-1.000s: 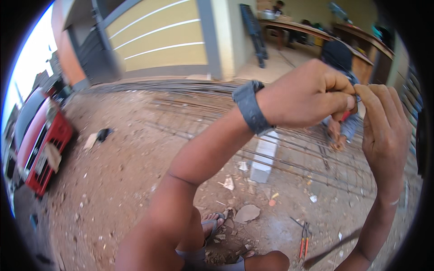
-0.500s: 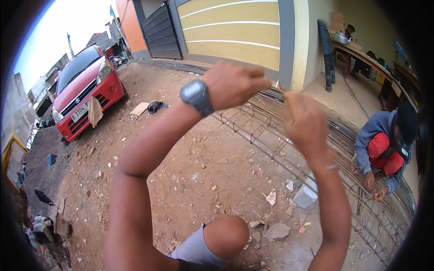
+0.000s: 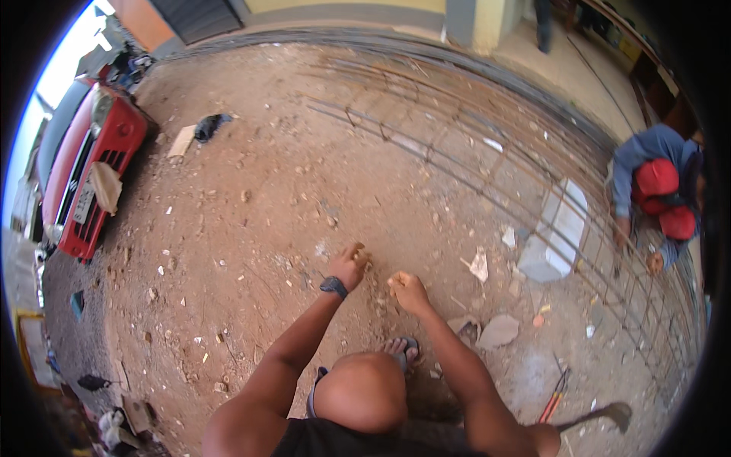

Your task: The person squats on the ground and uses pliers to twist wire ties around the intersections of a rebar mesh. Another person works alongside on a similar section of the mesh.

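Over the bare dirt in front of my knee, my left hand (image 3: 351, 266) has its fingers curled in. A dark watch (image 3: 333, 286) sits on that wrist. Close by on the right, my right hand (image 3: 410, 291) is closed, thumb against bent fingers. A small gap parts the two hands. Whatever either one pinches is too small or blurred to make out. Beyond them, to the right, a long cage of rusty steel rebar (image 3: 428, 156) with square ties runs across the ground.
Red-handled pliers (image 3: 553, 397) and a curved dark tool (image 3: 609, 414) lie beside my right forearm. A pale block (image 3: 554, 232) sits by the cage. A crouching person (image 3: 659, 183) works at its right end. A red car (image 3: 87, 167) stands at left.
My view has tipped downward. Both hands have dropped from raised, outstretched arms to low over the dirt near my knee, and drawn closer together.
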A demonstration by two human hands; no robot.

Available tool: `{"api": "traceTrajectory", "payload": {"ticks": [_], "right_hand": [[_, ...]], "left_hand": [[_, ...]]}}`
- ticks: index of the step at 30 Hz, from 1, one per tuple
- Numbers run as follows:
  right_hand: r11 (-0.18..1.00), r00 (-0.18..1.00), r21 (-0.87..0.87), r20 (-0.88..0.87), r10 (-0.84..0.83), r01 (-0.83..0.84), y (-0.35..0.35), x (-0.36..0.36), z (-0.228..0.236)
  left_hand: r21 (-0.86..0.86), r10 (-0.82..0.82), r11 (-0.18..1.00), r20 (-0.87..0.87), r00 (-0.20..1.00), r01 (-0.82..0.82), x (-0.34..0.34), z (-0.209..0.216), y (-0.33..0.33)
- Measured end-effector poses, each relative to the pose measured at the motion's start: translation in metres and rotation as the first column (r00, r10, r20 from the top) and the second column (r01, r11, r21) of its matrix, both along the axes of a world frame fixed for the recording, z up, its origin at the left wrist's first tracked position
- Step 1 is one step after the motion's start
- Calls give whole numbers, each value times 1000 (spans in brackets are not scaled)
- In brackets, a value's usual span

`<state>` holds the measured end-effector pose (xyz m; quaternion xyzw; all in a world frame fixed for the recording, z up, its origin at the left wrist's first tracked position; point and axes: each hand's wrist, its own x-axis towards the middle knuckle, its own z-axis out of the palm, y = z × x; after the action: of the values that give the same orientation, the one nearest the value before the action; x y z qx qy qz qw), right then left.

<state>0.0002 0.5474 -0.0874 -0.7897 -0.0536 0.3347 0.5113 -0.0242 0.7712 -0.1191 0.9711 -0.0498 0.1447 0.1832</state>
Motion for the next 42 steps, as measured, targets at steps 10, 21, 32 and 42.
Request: {"api": "traceTrajectory", "payload": {"ticks": [10, 21, 32, 42], "right_hand": [[985, 765, -122, 643, -19, 126, -15, 17, -15], [982, 752, -17, 646, -133, 187, -25, 17, -22], [980, 768, 29, 616, -174, 198, -43, 19, -24], [991, 657, -122, 752, 51, 63, -35, 11, -34]], "left_hand": [[142, 41, 988, 94, 995, -54, 29, 48, -12], [169, 62, 984, -74, 995, -48, 21, 39, 6], [-148, -63, 989, -228, 972, 29, 29, 43, 6], [-17, 52, 997, -643, 764, -82, 48, 59, -18]]}}
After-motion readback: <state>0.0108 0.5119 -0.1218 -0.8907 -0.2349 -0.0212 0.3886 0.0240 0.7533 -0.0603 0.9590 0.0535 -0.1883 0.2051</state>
